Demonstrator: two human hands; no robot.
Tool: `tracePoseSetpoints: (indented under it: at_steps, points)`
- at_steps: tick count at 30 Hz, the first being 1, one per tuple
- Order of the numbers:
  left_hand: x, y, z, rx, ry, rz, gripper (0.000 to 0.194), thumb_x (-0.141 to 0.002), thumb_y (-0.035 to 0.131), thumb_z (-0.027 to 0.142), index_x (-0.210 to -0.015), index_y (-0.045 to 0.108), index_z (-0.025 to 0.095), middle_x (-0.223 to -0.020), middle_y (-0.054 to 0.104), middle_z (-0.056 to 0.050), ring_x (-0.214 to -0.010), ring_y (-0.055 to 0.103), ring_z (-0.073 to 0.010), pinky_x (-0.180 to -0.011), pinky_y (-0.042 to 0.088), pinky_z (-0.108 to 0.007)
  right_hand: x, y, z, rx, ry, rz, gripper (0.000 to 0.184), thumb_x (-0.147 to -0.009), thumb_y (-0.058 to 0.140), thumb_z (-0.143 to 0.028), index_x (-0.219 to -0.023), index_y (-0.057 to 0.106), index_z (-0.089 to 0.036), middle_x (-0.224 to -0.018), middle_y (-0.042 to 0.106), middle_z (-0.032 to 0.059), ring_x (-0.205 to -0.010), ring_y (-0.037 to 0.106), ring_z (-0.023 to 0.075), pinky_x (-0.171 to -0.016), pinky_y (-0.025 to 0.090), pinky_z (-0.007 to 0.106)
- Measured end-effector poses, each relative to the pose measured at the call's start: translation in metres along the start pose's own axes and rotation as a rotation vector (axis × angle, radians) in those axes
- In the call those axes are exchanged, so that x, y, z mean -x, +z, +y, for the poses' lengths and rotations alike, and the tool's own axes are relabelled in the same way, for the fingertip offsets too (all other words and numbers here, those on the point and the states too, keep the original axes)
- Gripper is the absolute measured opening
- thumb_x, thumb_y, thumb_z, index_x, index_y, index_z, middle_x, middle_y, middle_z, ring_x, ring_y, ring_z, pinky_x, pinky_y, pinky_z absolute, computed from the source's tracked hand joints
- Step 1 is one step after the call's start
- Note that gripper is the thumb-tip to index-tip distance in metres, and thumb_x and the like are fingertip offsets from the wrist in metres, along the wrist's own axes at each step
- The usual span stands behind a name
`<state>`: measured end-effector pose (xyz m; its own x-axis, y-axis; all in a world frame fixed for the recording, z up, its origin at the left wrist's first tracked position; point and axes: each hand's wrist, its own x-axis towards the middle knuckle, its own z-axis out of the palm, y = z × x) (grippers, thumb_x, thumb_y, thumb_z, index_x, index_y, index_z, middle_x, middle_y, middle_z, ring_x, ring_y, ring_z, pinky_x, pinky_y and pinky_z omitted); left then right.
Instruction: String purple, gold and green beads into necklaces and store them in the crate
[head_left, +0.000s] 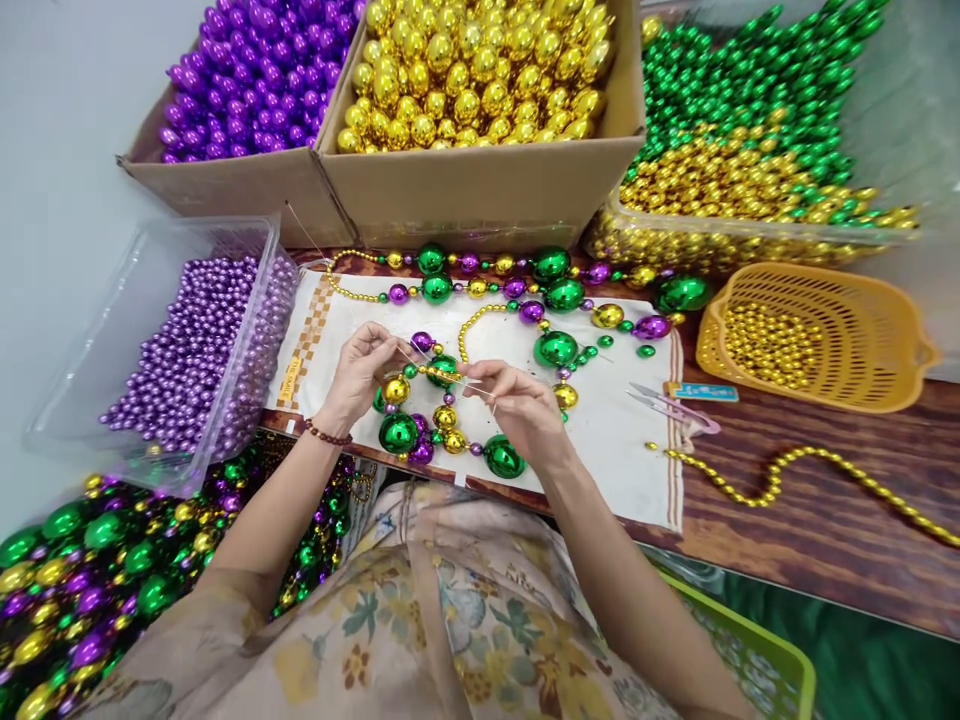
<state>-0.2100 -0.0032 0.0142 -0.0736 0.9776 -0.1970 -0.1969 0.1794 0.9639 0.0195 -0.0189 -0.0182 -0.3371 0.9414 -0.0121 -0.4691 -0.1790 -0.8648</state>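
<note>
My left hand (361, 368), a dark beaded bracelet at its wrist, pinches a thin white string (406, 350). Across from it, my right hand (521, 405) has its fingers closed on the string too, with a pale end sticking out. Small gold beads (435, 372) sit between the two hands. Below them lies part of a bead necklace (448, 416) with large green, gold and purple beads, resting on a white cloth (600, 470). More strung beads (556, 349) curve away to the right and along the cloth's far edge.
Boxes of purple beads (255, 85) and gold beads (480, 80) stand at the back. A clear purple-bead tub (264, 250) is left; an orange basket (885, 300) is right. Scissors (671, 408) and a gold bead chain (772, 480) lie right. Finished-looking strands (112, 540) heap lower left.
</note>
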Motion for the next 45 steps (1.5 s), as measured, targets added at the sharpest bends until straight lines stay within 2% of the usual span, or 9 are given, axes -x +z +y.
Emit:
tracePoseSetpoints:
  at_steps: [5,9,13,20,26,30,33,38,45]
  points:
    - [0.005,0.008,0.003,0.172,-0.079,-0.055,0.040,-0.076,0.084,0.036,-0.080,0.047,0.022,-0.064,0.060,0.007,-0.063,0.066,-0.0103,-0.073,0.057,-0.028,-0.003,0.013,0.003,-0.169,0.068,-0.077,0.020,-0.080,0.067,-0.038,-0.077,0.053,-0.023,-0.076,0.058,0.0018,-0.082,0.064,0.0218,-0.080,0.054,0.043]
    - [0.004,0.011,0.011,0.004,-0.100,-0.196,0.034,-0.077,0.082,0.034,-0.079,0.052,0.021,-0.057,0.059,0.007,-0.052,0.058,-0.0084,-0.065,0.054,-0.027,-0.011,0.011,-0.001,-0.162,0.198,-0.144,0.020,-0.081,0.068,-0.034,-0.076,0.053,-0.022,-0.071,0.054,0.0003,-0.069,0.055,0.0164,-0.056,0.042,0.028]
    - [-0.002,0.007,0.017,-0.143,-0.131,-0.338,0.031,-0.078,0.082,0.034,-0.078,0.055,0.019,-0.056,0.060,0.003,-0.050,0.057,-0.0090,-0.054,0.047,-0.024,-0.018,0.005,-0.009,-0.097,0.286,-0.234,0.019,-0.082,0.069,-0.032,-0.077,0.056,-0.020,-0.070,0.058,0.0008,-0.062,0.051,0.0133,-0.049,0.034,0.023]
    - [-0.008,0.003,0.019,-0.096,-0.251,-0.416,0.035,-0.075,0.086,0.035,-0.089,0.058,0.019,-0.059,0.065,0.003,-0.054,0.062,-0.0104,-0.058,0.050,-0.024,-0.048,-0.001,-0.032,0.077,0.158,-0.102,0.014,-0.079,0.072,-0.034,-0.079,0.067,-0.020,-0.090,0.072,0.0058,-0.086,0.064,0.0189,-0.073,0.053,0.034]
    - [-0.004,0.006,0.018,-0.107,-0.231,-0.481,0.031,-0.076,0.086,0.036,-0.085,0.066,0.014,-0.063,0.066,0.000,-0.056,0.062,-0.0091,-0.059,0.051,-0.023,-0.081,0.031,-0.018,0.105,0.183,-0.070,0.010,-0.078,0.069,-0.029,-0.079,0.072,-0.020,-0.093,0.074,0.0041,-0.093,0.066,0.0181,-0.096,0.048,0.040]
    - [-0.001,0.005,0.018,-0.057,-0.177,-0.431,0.030,-0.077,0.085,0.035,-0.081,0.062,0.016,-0.064,0.066,0.001,-0.058,0.063,-0.0092,-0.061,0.051,-0.022,-0.088,0.040,-0.005,0.247,0.089,-0.066,0.018,-0.086,0.068,-0.033,-0.098,0.074,-0.022,-0.113,0.075,0.0054,-0.109,0.064,0.0197,-0.103,0.046,0.040]
    - [0.000,0.002,0.017,-0.024,-0.161,-0.374,0.031,-0.078,0.085,0.033,-0.081,0.060,0.016,-0.064,0.068,0.001,-0.058,0.065,-0.0099,-0.063,0.052,-0.023,-0.079,0.030,-0.002,0.399,0.053,-0.192,0.027,-0.088,0.068,-0.040,-0.106,0.076,-0.021,-0.112,0.075,0.0066,-0.107,0.065,0.0208,-0.097,0.050,0.038]
    - [-0.001,-0.003,0.022,-0.030,-0.171,-0.364,0.030,-0.076,0.087,0.030,-0.078,0.061,0.015,-0.069,0.071,-0.001,-0.064,0.069,-0.0108,-0.066,0.053,-0.022,-0.055,0.015,-0.012,0.737,-0.119,-0.271,0.028,-0.095,0.060,-0.038,-0.085,0.079,-0.020,-0.080,0.073,0.0031,-0.076,0.064,0.0162,-0.076,0.046,0.032]
    - [-0.002,-0.005,0.033,-0.127,-0.179,-0.379,0.026,-0.070,0.088,0.022,-0.071,0.063,0.014,-0.077,0.071,-0.002,-0.066,0.066,-0.0086,-0.064,0.054,-0.021,-0.033,0.020,-0.028,0.991,-0.235,-0.403,0.021,-0.096,0.059,-0.023,-0.091,0.080,-0.023,-0.084,0.072,0.0027,-0.076,0.064,0.0154,-0.069,0.041,0.029]
